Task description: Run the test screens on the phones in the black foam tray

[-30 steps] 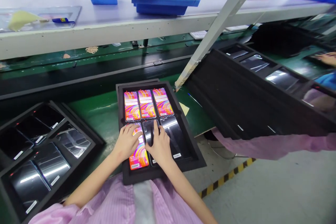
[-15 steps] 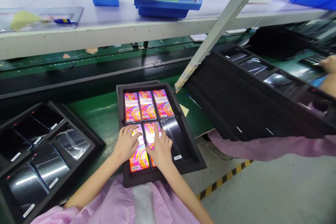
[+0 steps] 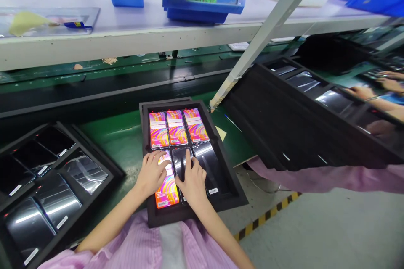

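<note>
A black foam tray (image 3: 195, 214) in front of me holds several smartphones in two rows. The far-row phones, such as the middle smartphone (image 3: 177, 128), are lit with a pink and orange lock screen. My left hand (image 3: 153, 173) rests over the lit near-left smartphone (image 3: 167, 193), fingers spread on its upper part. Over the dark near-middle smartphone (image 3: 180, 159), my right hand (image 3: 193, 180) has its index finger stretched out on the screen, the other fingers apart. The near-right smartphone (image 3: 211, 168) is dark and carries a white label.
Another foam tray of dark phones (image 3: 59, 197) lies at the left. Stacked foam trays (image 3: 277, 122) slope at the right, where a co-worker's hands (image 3: 362, 92) show. A slanted metal post (image 3: 252, 56) and a shelf with blue bins (image 3: 202, 4) stand ahead.
The near-middle phone's screen has gone from lit to dark under my right hand. My hands have barely moved. More of the co-worker's hands now shows at the right.
</note>
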`<state>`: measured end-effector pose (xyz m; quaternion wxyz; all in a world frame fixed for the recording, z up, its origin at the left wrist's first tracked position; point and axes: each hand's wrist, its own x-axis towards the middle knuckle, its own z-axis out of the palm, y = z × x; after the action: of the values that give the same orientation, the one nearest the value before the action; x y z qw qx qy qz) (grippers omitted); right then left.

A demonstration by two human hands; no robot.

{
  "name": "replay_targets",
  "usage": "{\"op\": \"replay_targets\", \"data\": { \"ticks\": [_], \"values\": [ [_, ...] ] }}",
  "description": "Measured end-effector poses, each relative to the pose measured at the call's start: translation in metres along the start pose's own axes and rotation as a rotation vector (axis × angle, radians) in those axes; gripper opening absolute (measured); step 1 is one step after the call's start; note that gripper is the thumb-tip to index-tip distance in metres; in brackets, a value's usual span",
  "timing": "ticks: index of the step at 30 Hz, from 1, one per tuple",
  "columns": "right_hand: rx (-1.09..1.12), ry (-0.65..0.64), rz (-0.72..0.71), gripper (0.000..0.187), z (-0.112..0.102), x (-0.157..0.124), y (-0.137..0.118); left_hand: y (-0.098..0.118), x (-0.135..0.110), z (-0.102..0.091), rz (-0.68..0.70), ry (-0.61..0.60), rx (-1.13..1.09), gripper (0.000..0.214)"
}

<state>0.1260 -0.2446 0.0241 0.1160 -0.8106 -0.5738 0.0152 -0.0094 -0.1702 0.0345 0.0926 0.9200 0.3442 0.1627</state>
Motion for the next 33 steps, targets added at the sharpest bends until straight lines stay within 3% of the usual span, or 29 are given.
{"op": "replay_targets", "data": {
  "ticks": [5, 8, 12, 16, 19, 29, 33],
  "values": [
    [0.149, 0.082, -0.064, 0.062, -0.012, -0.005, 0.020, -0.001, -0.001, -0.001, -0.018, -0.003, 0.006, 0.030],
    [0.149, 0.127, 0.041, 0.053, -0.020, -0.003, 0.048, 0.001, 0.000, -0.003, 0.012, -0.010, 0.047, 0.027],
    [0.020, 0.088, 0.128, 0.051, -0.017, -0.002, 0.073, 0.014, 0.014, -0.005, 0.130, -0.058, 0.106, 0.023],
    [-0.104, 0.075, 0.156, 0.052, -0.005, 0.001, 0.069, 0.033, 0.034, 0.001, 0.289, -0.197, 0.129, 0.024],
    [-0.138, 0.057, 0.159, 0.054, 0.000, 0.006, 0.064, 0.040, 0.039, 0.007, 0.336, -0.208, 0.124, 0.023],
    [-0.148, -0.062, 0.268, 0.068, -0.016, 0.023, 0.059, 0.025, 0.021, 0.002, 0.199, -0.107, 0.087, 0.024],
    [-0.123, -0.046, 0.253, 0.071, -0.017, 0.023, 0.060, 0.017, 0.014, -0.008, 0.149, -0.054, 0.045, 0.029]
  ]
}}
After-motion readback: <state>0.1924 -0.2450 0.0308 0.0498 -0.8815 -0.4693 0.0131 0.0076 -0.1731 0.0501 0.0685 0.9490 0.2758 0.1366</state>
